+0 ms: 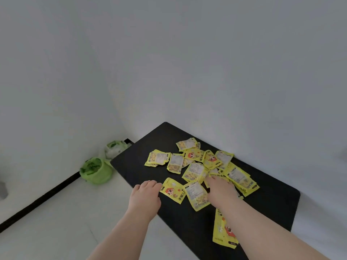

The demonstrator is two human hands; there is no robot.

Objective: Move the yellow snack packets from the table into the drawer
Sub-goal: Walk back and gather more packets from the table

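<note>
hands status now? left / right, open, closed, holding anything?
Left hand: open, palm down beside a yellow snack packet, holding nothing.
Right hand: palm down on the packet pile; grip cannot be told.
</note>
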